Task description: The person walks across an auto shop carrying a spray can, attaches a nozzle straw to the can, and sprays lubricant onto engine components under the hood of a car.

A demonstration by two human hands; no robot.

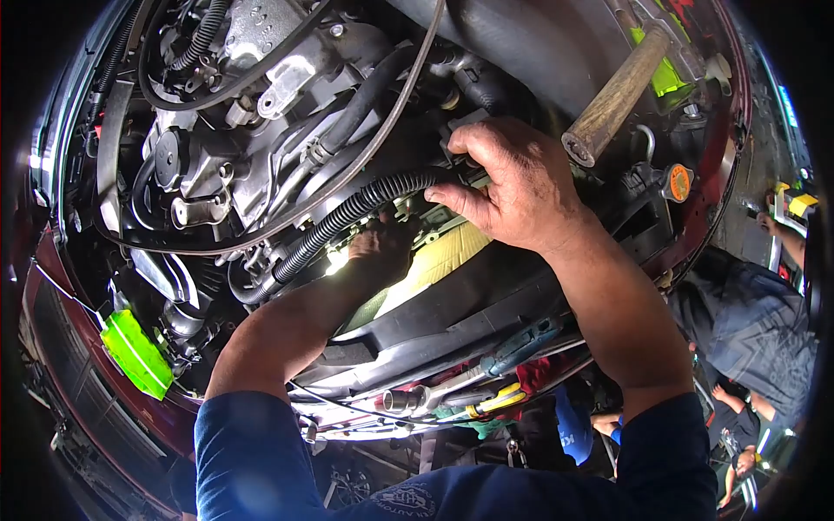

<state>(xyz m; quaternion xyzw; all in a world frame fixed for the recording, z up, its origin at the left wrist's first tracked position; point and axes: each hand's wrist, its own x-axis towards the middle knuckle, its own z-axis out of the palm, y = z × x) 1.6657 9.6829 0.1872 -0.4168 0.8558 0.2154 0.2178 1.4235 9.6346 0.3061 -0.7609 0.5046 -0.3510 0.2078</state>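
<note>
Both arms reach into an open engine bay. My left hand is low in the gap behind the black shroud, partly in shadow, its fingertips hidden among the parts. My right hand is bent at the upper middle, thumb and forefinger curled towards the end of a ribbed black hose; whether they grip anything cannot be made out. Between the hands and the shroud lies a yellowish sheet. A thin black belt or cable loops across the engine, left of my right hand.
A wooden-handled hammer rests at the upper right, near an orange-labelled cap. Tools, including a ratchet-like one, lie along the front edge. A bright green piece is at left. Other people are at right.
</note>
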